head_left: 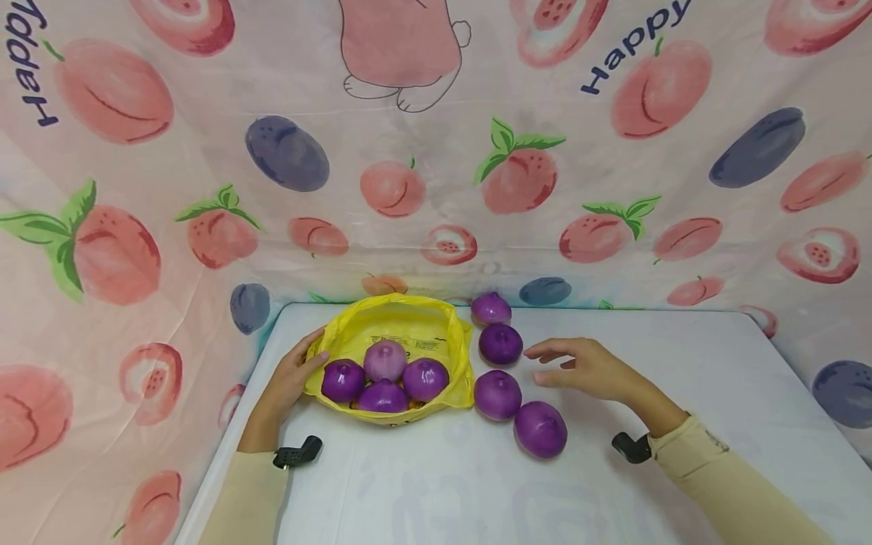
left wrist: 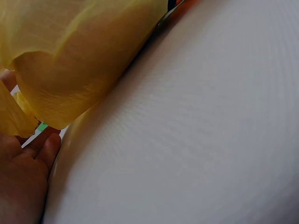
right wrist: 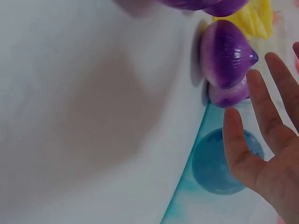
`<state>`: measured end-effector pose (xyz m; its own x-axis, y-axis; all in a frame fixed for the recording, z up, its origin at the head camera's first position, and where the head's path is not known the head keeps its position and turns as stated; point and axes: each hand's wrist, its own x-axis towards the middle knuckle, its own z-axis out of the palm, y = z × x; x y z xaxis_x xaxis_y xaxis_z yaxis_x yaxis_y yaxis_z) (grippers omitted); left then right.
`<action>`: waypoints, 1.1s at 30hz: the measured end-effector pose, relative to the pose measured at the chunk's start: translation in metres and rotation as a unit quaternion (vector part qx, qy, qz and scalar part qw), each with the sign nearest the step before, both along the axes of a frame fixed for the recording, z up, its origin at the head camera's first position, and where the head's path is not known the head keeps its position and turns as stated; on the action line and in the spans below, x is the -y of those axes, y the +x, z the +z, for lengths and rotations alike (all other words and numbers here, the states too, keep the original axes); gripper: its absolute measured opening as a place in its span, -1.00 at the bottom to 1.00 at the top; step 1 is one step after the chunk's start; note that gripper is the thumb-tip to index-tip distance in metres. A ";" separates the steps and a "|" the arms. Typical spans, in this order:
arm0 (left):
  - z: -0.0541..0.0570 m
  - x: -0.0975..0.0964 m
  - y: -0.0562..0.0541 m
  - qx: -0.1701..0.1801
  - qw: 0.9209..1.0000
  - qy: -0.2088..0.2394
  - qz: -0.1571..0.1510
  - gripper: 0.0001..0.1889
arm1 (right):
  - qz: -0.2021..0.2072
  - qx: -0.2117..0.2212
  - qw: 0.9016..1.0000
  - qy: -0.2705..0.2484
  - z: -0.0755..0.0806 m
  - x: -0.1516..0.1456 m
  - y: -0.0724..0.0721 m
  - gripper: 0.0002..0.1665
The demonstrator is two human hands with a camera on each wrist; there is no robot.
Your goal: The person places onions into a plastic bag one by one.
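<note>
A yellow plastic bag (head_left: pixel 402 318) stands wide open towards the table's back left, with several glossy purple onions (head_left: pixel 384 359) inside. My left hand (head_left: pixel 293 378) holds the bag's left rim, its thumb over the edge; the left wrist view shows that hand (left wrist: pixel 21 182) partly, against the yellow plastic. To the bag's right, several more onions (head_left: pixel 497 395) lie in a loose column. My right hand (head_left: pixel 586 371) hovers just right of them, nearest a dark purple onion (head_left: pixel 500 344), with nothing held. The right wrist view shows its fingers (right wrist: pixel 264 100) spread and apart from the onions.
All this is on a white-covered table (head_left: pixel 436 484). A fruit-printed cloth (head_left: pixel 422 136) hangs behind it and along the left side. Black devices sit on the left wrist (head_left: pixel 297 453) and the right wrist (head_left: pixel 632 448).
</note>
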<state>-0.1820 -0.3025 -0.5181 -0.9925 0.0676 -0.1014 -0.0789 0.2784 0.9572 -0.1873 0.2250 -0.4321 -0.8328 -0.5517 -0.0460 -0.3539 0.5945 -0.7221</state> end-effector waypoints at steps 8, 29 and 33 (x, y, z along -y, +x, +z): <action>0.002 -0.001 0.001 -0.004 1.000 0.007 -0.002 -0.36 | 0.031 0.028 0.999 -0.001 -0.011 -0.006 0.001 -0.51; 0.002 -0.001 0.001 0.002 1.000 0.008 -0.001 -0.36 | 0.077 0.066 0.995 0.014 -0.038 -0.015 0.008 -0.41; 0.003 -0.001 0.001 0.004 1.000 0.006 0.000 -0.35 | 0.083 0.072 0.994 0.013 -0.038 -0.015 0.009 -0.42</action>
<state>-0.1809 -0.3015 -0.5153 -0.9917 0.0696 -0.1083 -0.0862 0.2665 0.9600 -0.1778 0.2405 -0.4703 -0.7136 -0.6785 -0.1742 -0.3436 0.5557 -0.7571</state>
